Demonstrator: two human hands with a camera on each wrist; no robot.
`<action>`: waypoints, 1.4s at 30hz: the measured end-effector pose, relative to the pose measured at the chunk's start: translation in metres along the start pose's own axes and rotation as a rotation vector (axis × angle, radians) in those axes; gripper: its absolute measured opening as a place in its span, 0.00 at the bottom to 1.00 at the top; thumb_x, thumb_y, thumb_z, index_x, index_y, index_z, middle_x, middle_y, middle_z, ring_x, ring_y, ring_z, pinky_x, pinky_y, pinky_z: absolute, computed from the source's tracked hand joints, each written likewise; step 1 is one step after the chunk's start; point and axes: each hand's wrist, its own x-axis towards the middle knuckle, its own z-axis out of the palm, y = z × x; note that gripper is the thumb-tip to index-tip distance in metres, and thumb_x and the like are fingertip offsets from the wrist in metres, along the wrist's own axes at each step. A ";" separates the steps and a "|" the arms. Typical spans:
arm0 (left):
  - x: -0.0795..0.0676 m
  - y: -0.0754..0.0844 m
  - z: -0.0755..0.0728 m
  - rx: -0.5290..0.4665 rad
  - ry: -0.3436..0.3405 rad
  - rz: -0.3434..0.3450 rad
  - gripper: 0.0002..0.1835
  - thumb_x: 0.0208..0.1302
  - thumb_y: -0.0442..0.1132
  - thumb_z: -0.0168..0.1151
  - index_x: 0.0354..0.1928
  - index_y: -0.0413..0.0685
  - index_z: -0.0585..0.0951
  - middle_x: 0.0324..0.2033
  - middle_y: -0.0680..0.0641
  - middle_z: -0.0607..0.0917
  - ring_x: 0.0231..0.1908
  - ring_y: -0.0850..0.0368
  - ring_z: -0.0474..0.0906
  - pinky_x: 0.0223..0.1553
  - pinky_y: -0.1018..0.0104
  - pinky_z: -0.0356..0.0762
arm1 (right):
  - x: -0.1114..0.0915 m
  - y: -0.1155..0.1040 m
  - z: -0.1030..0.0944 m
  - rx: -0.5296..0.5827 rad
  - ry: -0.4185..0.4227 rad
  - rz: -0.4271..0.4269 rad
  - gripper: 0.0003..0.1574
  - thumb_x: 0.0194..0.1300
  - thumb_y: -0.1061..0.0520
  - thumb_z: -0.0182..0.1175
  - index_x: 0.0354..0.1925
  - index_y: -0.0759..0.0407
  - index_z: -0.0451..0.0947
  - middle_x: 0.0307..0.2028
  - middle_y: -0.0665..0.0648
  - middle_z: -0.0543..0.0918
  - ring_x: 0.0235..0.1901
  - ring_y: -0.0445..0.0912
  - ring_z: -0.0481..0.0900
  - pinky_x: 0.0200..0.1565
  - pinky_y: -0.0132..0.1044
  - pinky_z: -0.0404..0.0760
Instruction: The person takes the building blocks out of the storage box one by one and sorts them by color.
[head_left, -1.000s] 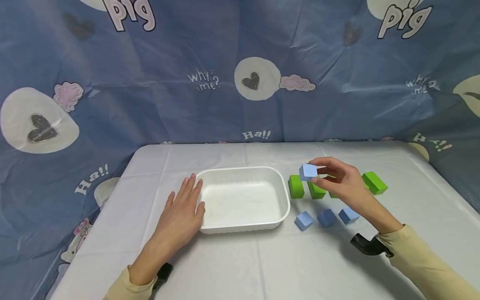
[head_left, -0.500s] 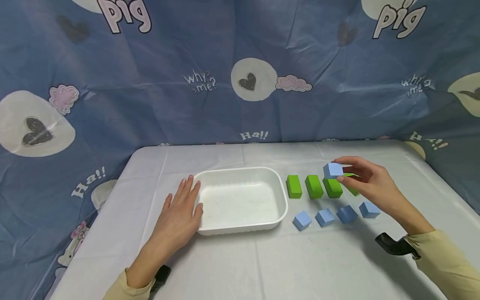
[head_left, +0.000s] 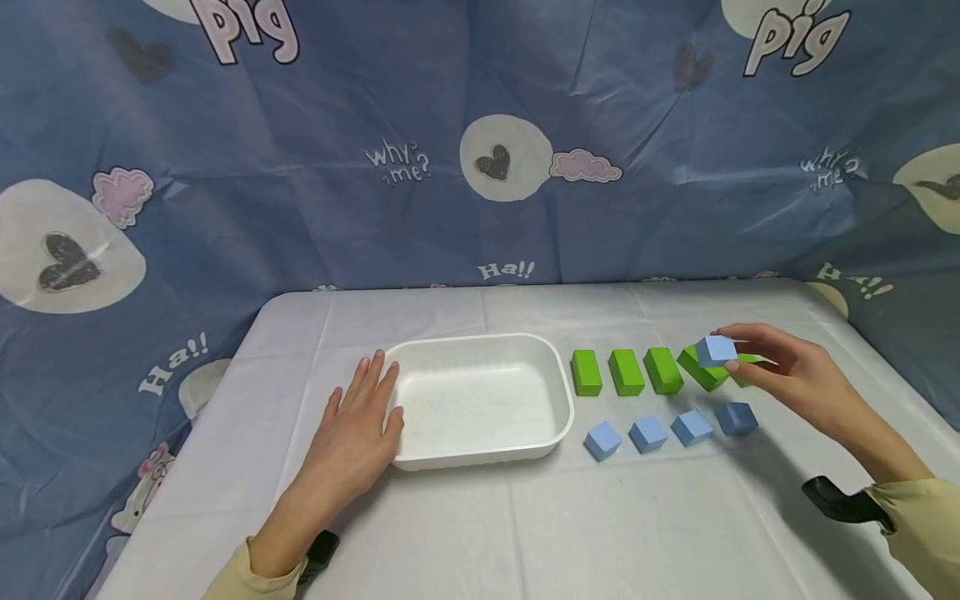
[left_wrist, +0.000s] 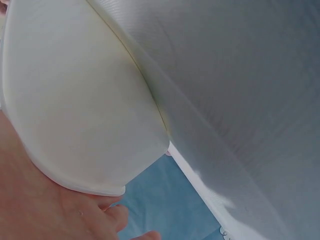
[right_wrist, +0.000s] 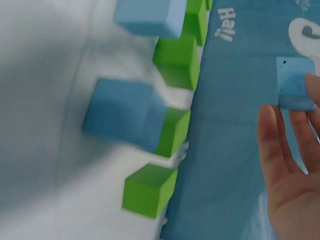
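My right hand [head_left: 806, 379] pinches a light blue cube [head_left: 716, 351] between thumb and fingers, raised above the table near the right end of a row of green blocks [head_left: 626, 372]. In the right wrist view the same pinched cube [right_wrist: 295, 82] shows at the right side. Closer to me than the green row, several blue cubes [head_left: 648, 434] form a second row. My left hand [head_left: 354, 429] rests with straight fingers on the left rim of a white rectangular tray [head_left: 480, 458], whose inside is bare. The left wrist view shows that hand [left_wrist: 60, 210] against the tray's outer wall.
A white cloth covers the table [head_left: 450, 533]. Behind it hangs a blue printed curtain [head_left: 375, 217]. The tray stands just left of both block rows. A shadow from the right arm falls over the cloth at right.
My right hand has moved right with the blue cube, bringing it from over the left green blocks to the row's right end and uncovering the others. The left hand has stayed on the tray.
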 end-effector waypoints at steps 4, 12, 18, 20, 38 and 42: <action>0.000 0.000 0.000 -0.004 -0.004 -0.001 0.32 0.75 0.45 0.43 0.76 0.41 0.56 0.77 0.43 0.48 0.76 0.48 0.38 0.67 0.35 0.42 | -0.006 0.011 -0.011 -0.014 -0.019 -0.002 0.29 0.66 0.69 0.61 0.65 0.63 0.71 0.57 0.51 0.77 0.52 0.35 0.78 0.46 0.24 0.78; 0.000 0.000 0.000 -0.014 -0.009 -0.006 0.32 0.75 0.44 0.43 0.76 0.41 0.56 0.77 0.43 0.47 0.76 0.48 0.38 0.67 0.36 0.42 | -0.018 0.031 -0.030 -0.042 -0.032 0.096 0.28 0.67 0.65 0.61 0.65 0.62 0.71 0.58 0.47 0.77 0.51 0.32 0.79 0.45 0.23 0.77; 0.000 0.000 0.000 -0.012 -0.004 0.006 0.32 0.74 0.44 0.43 0.76 0.40 0.56 0.77 0.42 0.48 0.75 0.46 0.39 0.67 0.35 0.44 | -0.027 0.047 -0.042 -0.111 -0.060 0.157 0.28 0.69 0.60 0.61 0.66 0.58 0.70 0.58 0.45 0.75 0.51 0.30 0.77 0.44 0.20 0.75; 0.001 -0.001 0.000 -0.010 -0.003 0.011 0.32 0.74 0.44 0.43 0.76 0.40 0.56 0.76 0.41 0.48 0.75 0.46 0.39 0.67 0.35 0.44 | -0.030 0.054 -0.045 -0.133 -0.074 0.161 0.28 0.70 0.59 0.61 0.66 0.59 0.70 0.57 0.42 0.74 0.51 0.27 0.75 0.44 0.19 0.74; 0.000 -0.001 -0.001 -0.038 -0.007 0.001 0.32 0.75 0.44 0.44 0.76 0.41 0.56 0.77 0.42 0.47 0.76 0.47 0.39 0.67 0.36 0.43 | -0.042 0.094 -0.054 -0.131 -0.228 0.293 0.30 0.69 0.55 0.62 0.65 0.64 0.70 0.52 0.29 0.73 0.47 0.24 0.74 0.40 0.30 0.80; 0.000 0.000 0.000 -0.045 -0.004 0.010 0.31 0.74 0.44 0.44 0.76 0.40 0.57 0.77 0.42 0.48 0.75 0.46 0.39 0.67 0.36 0.44 | -0.042 0.099 -0.056 -0.163 -0.248 0.317 0.31 0.69 0.53 0.62 0.66 0.63 0.69 0.51 0.31 0.72 0.47 0.22 0.72 0.39 0.32 0.81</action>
